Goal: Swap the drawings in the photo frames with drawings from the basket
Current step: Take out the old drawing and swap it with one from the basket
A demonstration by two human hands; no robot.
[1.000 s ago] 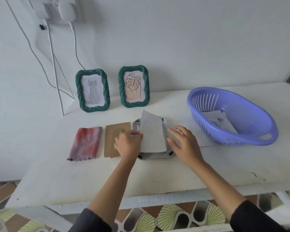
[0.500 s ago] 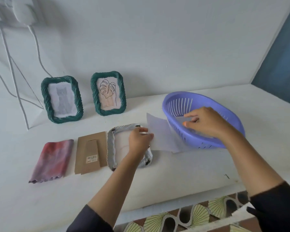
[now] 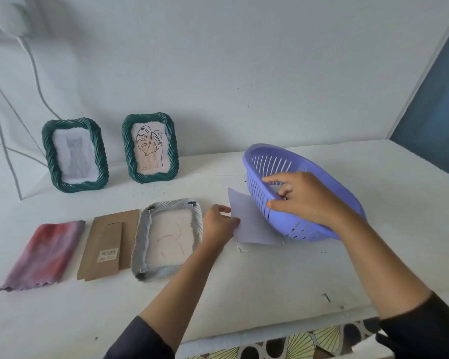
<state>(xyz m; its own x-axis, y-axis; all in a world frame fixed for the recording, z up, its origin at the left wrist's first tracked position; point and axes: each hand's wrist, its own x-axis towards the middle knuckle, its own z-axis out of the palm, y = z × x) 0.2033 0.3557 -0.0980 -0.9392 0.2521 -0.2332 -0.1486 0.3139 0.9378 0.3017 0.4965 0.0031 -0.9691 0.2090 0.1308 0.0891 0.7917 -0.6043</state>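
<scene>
A grey photo frame (image 3: 140,244) lies face down with its back off, and a paper with faint red lines sits in it. The frame's brown cardboard backing (image 3: 109,244) lies just left of it. My left hand (image 3: 219,225) pinches the left edge of a loose white sheet (image 3: 254,224) that leans against the purple basket (image 3: 322,224). My right hand (image 3: 303,199) reaches into the basket with its thumb at the near rim and fingers curled inside. What those fingers hold is hidden. Two green frames stand upright at the wall, with a cat drawing (image 3: 74,154) and a leaf drawing (image 3: 149,147).
A folded red-purple cloth (image 3: 44,255) lies at the far left of the white table (image 3: 270,286). White cables (image 3: 3,141) run down the wall behind the cat frame. The table's front edge is near my elbows, with patterned floor below.
My left hand left the face-down frame and moved right to the white sheet. My right hand stays in the basket, a little deeper. The camera swung right.
</scene>
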